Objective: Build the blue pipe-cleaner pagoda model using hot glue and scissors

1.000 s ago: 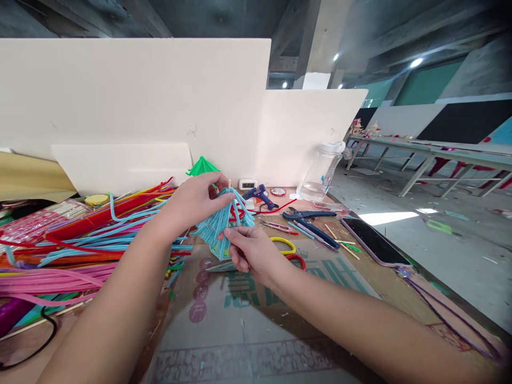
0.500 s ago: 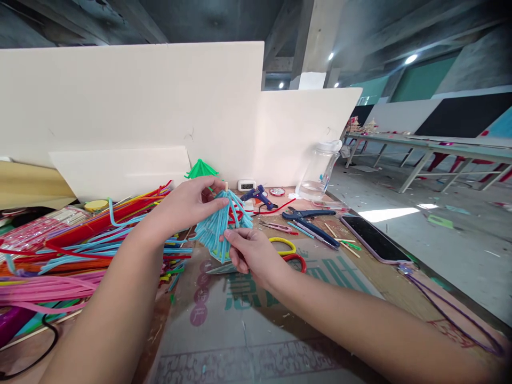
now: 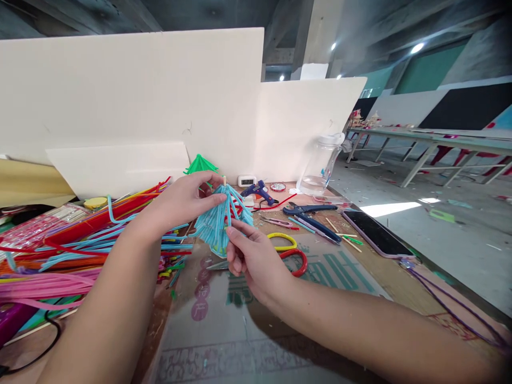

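Blue umbrella (image 3: 212, 226): was held between both hands, stick tip (image 3: 224, 181) up.
Left hand (image 3: 194, 200): was closed on its upper part.
Right hand (image 3: 256, 256): thumb and finger were pinched on its lower right edge.
Scissors (image 3: 304, 265): were partly covered by right hand.

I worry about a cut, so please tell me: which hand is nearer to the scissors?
Right. The right hand hides the middle of the scissors; the left hand is farther away, at the top of the blue craft.
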`<state>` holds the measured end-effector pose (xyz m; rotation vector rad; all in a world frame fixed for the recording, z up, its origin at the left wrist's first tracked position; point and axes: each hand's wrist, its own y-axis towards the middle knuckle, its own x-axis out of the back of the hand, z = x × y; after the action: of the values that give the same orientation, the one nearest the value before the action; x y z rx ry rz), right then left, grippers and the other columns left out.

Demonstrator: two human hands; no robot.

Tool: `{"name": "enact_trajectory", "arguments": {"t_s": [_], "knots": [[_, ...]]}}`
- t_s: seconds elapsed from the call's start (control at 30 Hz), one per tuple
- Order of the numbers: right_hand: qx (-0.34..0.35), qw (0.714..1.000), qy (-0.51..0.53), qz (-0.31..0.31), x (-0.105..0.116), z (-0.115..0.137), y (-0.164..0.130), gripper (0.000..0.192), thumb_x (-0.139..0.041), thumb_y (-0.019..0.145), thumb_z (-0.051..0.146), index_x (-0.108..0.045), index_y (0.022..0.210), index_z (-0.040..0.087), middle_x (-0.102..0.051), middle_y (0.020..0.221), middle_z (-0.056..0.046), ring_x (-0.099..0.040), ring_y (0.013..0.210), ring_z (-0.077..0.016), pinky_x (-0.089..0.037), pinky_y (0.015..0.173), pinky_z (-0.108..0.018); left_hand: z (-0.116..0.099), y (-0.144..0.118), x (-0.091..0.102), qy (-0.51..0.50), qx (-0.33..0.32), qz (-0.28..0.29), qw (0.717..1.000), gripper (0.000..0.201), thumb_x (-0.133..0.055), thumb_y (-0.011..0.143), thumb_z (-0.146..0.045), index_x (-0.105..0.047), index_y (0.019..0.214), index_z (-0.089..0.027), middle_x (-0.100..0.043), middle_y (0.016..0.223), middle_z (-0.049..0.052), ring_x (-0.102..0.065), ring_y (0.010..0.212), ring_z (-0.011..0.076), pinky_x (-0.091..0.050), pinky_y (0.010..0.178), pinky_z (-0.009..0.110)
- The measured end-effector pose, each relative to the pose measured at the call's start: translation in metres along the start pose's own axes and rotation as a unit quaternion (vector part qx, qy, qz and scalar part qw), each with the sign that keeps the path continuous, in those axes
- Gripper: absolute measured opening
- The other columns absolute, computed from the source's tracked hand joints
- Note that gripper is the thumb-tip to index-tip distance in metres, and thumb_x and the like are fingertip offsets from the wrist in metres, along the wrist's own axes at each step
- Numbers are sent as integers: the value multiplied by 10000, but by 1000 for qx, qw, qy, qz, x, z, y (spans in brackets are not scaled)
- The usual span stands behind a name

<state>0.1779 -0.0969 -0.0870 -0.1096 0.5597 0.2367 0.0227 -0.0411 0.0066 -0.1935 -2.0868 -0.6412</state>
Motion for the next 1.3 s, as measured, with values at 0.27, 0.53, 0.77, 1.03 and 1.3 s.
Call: {"name": "enact_trajectory", "arguments": {"t_s": [0.27,0.53,0.77,1.03,1.3], "knots": [[18,998,59,-18,-4,-2,-2,372,-766,712,390,-520,922,205,-563,462,90,-364,325,-63,-300,347,-191,-20,-6,0,52,5,-11,999,365,-600,823,-487,-650,1088,-241,-664,848,4,-594,717,173,-432,646,287],[15,999,35,-15,0,0,1,281,-726,736,400,-542,805,199,-536,433,92,-359,315,-54,-293,334,-187,-20,-6,0,66,3,-15,998,356,-605,804,-500,-646,1053,-250,-647,790,2,-582,688,180,-420,615,290],[41,999,-17,-13,3,-2,6,233,-652,799,395,-583,809,172,-557,456,74,-380,313,-49,-270,334,-186,-21,-7,1,77,4,-14,997,353,-597,814,-510,-640,1039,-242,-656,822,8,-590,717,180,-419,631,284],[81,988,-133,-3,11,-4,11,269,-592,855,432,-569,909,170,-593,495,62,-442,321,-62,-318,326,-168,-17,-4,-1,67,4,-30,997,370,-589,825,-548,-636,1000,-225,-625,739,-3,-563,650,165,-397,591,279],[81,981,-172,33,13,-3,9,281,-570,866,480,-456,868,223,-573,475,91,-459,309,-81,-343,312,-166,-10,-7,8,6,-1,20,1000,369,-577,846,-497,-623,1078,-215,-679,873,14,-624,745,183,-443,636,291]]}}
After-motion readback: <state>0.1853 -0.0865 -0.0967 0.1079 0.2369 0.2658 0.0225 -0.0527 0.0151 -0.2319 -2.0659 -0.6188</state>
